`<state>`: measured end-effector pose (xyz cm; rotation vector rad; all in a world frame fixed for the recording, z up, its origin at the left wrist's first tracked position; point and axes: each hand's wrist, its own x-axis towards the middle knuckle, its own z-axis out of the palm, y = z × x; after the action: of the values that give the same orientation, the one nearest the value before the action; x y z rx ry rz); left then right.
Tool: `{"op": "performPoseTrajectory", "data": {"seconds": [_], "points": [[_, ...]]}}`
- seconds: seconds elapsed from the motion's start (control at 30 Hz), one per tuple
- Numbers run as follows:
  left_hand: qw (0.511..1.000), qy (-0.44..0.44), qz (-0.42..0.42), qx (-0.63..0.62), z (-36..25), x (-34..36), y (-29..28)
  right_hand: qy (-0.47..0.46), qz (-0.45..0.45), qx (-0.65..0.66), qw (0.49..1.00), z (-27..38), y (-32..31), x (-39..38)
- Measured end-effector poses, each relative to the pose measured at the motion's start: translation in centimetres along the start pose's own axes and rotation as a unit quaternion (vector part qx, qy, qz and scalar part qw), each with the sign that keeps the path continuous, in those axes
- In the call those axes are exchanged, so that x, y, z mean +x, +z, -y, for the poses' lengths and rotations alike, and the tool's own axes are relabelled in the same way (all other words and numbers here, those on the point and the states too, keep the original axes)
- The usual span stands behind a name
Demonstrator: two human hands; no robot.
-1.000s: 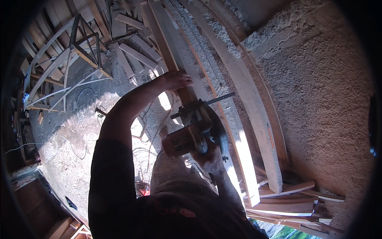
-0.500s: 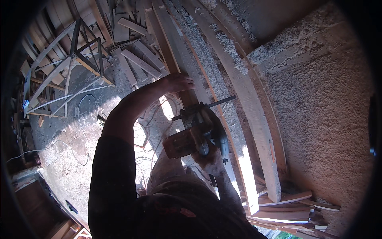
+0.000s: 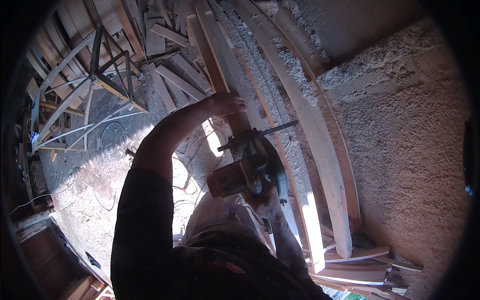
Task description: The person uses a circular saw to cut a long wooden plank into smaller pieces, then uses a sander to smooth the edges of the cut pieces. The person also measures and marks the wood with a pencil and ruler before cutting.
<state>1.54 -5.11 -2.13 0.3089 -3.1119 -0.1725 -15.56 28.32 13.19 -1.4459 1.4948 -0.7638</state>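
Observation:
A circular saw with a side motor housing and a metal guide bar sits on a long, narrow wooden board that runs away from me. My right hand is gripping the saw at its near end, with the fingers partly hidden by the tool. My left hand is wrapped over the board just beyond the saw's base. Pale, curved planks and shaving-covered timber lie alongside to the right of the board.
Wooden frames stand at upper left, near scattered offcuts. Cords lie on the sunlit floor. Coarse sawdust covers the area at right. Curved boards are stacked at lower right.
The scene has shifted slightly down and right in the view. My hands and the saw keep much the same position relative to the board.

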Motion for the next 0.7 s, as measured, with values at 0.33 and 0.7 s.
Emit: {"op": "performPoseTrajectory", "data": {"seconds": [0.33,0.7], "points": [[0.998,-0.027,0.044,-0.030,2.6,-0.6,-2.6,-0.026,0.003,-0.033,0.999,0.4,0.3,3.8],[0.998,-0.026,0.055,-0.025,6.5,-1.0,-3.4,0.005,-0.011,-0.001,1.000,1.8,1.0,7.5]]}}
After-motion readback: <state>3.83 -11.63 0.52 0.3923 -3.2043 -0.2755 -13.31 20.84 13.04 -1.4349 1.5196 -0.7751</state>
